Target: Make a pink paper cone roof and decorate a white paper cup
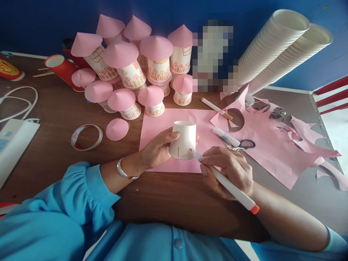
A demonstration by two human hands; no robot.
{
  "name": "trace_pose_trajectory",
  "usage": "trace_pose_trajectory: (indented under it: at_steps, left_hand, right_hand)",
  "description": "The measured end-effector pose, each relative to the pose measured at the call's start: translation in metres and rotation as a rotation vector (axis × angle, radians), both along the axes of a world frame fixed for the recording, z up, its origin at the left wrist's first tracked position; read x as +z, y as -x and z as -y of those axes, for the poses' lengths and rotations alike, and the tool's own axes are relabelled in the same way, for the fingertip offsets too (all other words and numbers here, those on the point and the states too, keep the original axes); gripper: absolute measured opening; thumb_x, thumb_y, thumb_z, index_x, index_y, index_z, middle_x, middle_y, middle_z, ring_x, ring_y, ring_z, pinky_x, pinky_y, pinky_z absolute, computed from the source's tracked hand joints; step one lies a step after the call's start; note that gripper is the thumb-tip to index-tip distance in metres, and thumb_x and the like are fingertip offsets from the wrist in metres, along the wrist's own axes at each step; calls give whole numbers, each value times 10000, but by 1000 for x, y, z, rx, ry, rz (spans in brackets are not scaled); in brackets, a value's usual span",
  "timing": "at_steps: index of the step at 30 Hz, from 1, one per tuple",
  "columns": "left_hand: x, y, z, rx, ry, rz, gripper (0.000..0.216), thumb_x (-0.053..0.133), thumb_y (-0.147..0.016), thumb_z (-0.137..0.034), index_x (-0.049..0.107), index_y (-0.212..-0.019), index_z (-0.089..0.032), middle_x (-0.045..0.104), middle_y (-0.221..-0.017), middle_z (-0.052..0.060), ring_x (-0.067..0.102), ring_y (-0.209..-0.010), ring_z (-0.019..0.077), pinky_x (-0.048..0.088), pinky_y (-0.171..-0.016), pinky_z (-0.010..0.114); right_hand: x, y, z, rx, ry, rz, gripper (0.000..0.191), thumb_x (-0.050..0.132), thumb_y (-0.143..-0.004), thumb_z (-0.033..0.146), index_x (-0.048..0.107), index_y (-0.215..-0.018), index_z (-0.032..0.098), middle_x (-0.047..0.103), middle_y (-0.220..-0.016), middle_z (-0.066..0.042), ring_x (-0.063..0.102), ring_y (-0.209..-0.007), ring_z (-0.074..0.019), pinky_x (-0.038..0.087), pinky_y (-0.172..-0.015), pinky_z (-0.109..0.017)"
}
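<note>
My left hand [157, 148] grips a white paper cup [184, 139] turned upside down on a pink paper sheet [163, 127]. A short orange line is drawn low on the cup's side. My right hand [230, 170] is closed on a white marker with an orange end [231, 187], and its orange tip touches the cup near the rim. Both sleeves are bright blue, and a silver bracelet [123, 170] sits on my left wrist.
Several decorated cups with pink cone roofs [130, 69] are piled at the back. A loose pink cone [116, 129], a tape roll [86, 137], scissors [240, 145], two more markers [216, 108] and pink paper scraps [285, 145] lie around. Two stacks of white cups [274, 43] lean at right; a power strip [11, 145] is at left.
</note>
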State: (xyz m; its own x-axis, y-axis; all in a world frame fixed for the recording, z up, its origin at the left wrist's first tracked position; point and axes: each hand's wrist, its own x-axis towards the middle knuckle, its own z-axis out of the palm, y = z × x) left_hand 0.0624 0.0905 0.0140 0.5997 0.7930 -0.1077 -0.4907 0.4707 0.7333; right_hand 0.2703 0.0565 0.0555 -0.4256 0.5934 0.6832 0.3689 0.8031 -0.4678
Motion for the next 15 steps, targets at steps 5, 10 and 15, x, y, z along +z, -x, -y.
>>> trace_pose_trajectory:
  at_steps: [5, 10, 15]
  left_hand:
    - [0, 0, 0, 2, -11, -12, 435, 662, -920, -489, 734, -1165, -137, 775, -1151, 170, 691, -1154, 349, 533, -932, 443]
    - [1, 0, 1, 2, -4, -7, 426, 663, -923, -481, 730, -1168, -139, 772, -1154, 169, 693, -1145, 343, 536, -922, 436]
    - [1, 0, 1, -5, -19, -12, 436, 656, -926, -499, 739, -1154, -137, 774, -1149, 170, 693, -1142, 348, 535, -934, 445]
  right_hand:
    - [1, 0, 0, 0, -4, 4, 230, 605, -859, 33, 596, -1016, 201, 655, -705, 10, 665, -562, -148, 519, -475, -243]
    - [1, 1, 0, -9, -2, 5, 210, 595, -864, 33, 593, -997, 196, 659, -706, 2, 670, -566, -148, 515, -476, -245]
    - [0, 1, 0, -11, -2, 30, 215, 590, -884, 46, 584, -1015, 216, 660, -716, 5, 666, -569, -146, 527, -478, -251]
